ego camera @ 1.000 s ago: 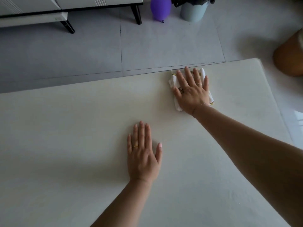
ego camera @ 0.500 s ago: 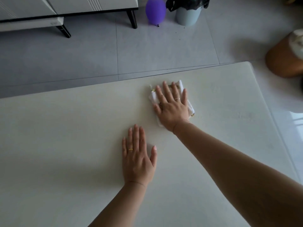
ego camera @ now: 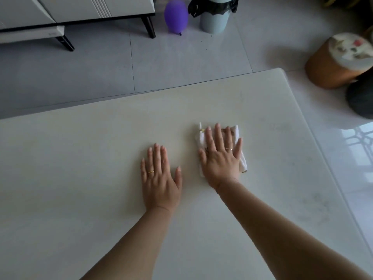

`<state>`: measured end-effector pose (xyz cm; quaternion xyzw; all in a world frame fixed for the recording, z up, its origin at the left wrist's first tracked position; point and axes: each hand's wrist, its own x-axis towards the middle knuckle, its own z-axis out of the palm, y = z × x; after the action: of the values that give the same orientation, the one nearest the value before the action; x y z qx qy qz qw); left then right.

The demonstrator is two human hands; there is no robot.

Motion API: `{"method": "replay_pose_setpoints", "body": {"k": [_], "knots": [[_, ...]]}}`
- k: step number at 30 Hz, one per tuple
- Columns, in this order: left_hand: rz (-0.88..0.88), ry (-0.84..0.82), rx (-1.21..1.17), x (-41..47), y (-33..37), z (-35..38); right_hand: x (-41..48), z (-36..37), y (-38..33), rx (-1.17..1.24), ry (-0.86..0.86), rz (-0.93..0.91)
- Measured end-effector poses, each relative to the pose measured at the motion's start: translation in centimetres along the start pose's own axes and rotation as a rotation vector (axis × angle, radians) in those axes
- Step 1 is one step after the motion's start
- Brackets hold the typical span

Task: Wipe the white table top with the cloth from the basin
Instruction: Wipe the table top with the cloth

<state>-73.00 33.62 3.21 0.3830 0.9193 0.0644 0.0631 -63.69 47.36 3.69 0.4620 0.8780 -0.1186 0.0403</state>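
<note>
On my feed, the right hand (ego camera: 221,158) lies flat with straight, slightly spread fingers, pressing the folded white cloth (ego camera: 236,131) onto the white table top (ego camera: 80,158) right of its middle, away from the far edge. The left hand (ego camera: 160,178) rests palm-down on bare table just beside it, 4 fingers together and thumb out, holding nothing. On the floor beyond I see 1 purple balloon (ego camera: 176,16) beside a bin (ego camera: 215,19).

Cloth (ego camera: 236,131) under right hand (ego camera: 221,160)
</note>
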Motion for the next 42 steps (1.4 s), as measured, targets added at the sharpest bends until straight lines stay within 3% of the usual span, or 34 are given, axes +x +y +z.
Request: {"method": "replay_pose_setpoints", "body": {"k": [2, 4, 8, 10, 12, 15, 18, 20, 22, 24, 26, 29, 32, 34, 36, 39, 40, 42], "knots": [[0.003, -0.006, -0.003, 0.0, 0.2, -0.2, -2.0, 0.1, 0.6, -0.067, -0.052, -0.202], [0.010, -0.022, 0.010, -0.1, 0.2, -0.5, -2.8, -0.6, 3.5, -0.092, -0.053, -0.266], [-0.028, 0.008, -0.015, -1.2, 0.5, -1.5, -3.7, -1.8, 9.4, -0.024, -0.033, 0.056], [0.009, 0.030, -0.036, -3.2, 1.2, -1.8, -4.3, -1.4, 8.6, 0.021, -0.031, 0.261], [0.069, 0.022, -0.053, -6.3, 1.8, -1.6, -6.1, -0.6, 5.5, 0.067, -0.016, 0.313], [0.101, -0.010, -0.047, -11.1, 2.1, -0.7, -10.7, 0.9, 2.1, -0.006, -0.042, -0.030], [0.126, -0.072, -0.033, -14.5, 2.1, -0.1, -12.3, 0.4, 5.2, -0.112, -0.078, -0.291], [0.138, -0.096, -0.015, -15.5, 2.0, 0.2, -12.2, -0.4, 8.7, -0.126, -0.082, -0.221], [0.145, -0.120, -0.003, -15.8, 1.9, 0.5, -12.0, -0.9, 10.9, -0.062, -0.071, -0.017], [0.139, -0.115, 0.002, -15.7, 1.9, 0.7, -12.3, -0.5, 10.1, 0.012, -0.042, 0.199], [0.131, -0.117, 0.002, -15.8, 2.1, 0.8, -14.3, 0.4, 7.0, 0.063, -0.037, 0.263], [0.140, -0.091, -0.001, -15.7, 2.1, 0.7, -19.1, 1.9, 2.9, 0.016, -0.051, -0.066], [0.152, -0.087, -0.017, -15.9, 1.9, 0.5, -20.6, 1.4, 6.3, -0.046, -0.085, -0.292], [0.154, -0.076, -0.018, -15.9, 1.9, 0.4, -20.1, 0.6, 10.6, -0.064, -0.062, -0.167], [0.152, -0.081, -0.023, -15.9, 2.0, 0.4, -19.6, -0.5, 14.0, -0.009, -0.054, 0.093], [0.158, -0.072, -0.020, -15.9, 2.1, 0.3, -19.7, -0.4, 13.2, 0.077, -0.033, 0.377], [0.163, -0.069, -0.025, -16.0, 2.0, 0.3, -20.4, 0.0, 11.5, 0.096, -0.032, 0.397], [0.174, -0.061, -0.045, -16.7, 1.9, 0.1, -23.1, 1.4, 8.0, 0.073, -0.012, 0.269]]}}
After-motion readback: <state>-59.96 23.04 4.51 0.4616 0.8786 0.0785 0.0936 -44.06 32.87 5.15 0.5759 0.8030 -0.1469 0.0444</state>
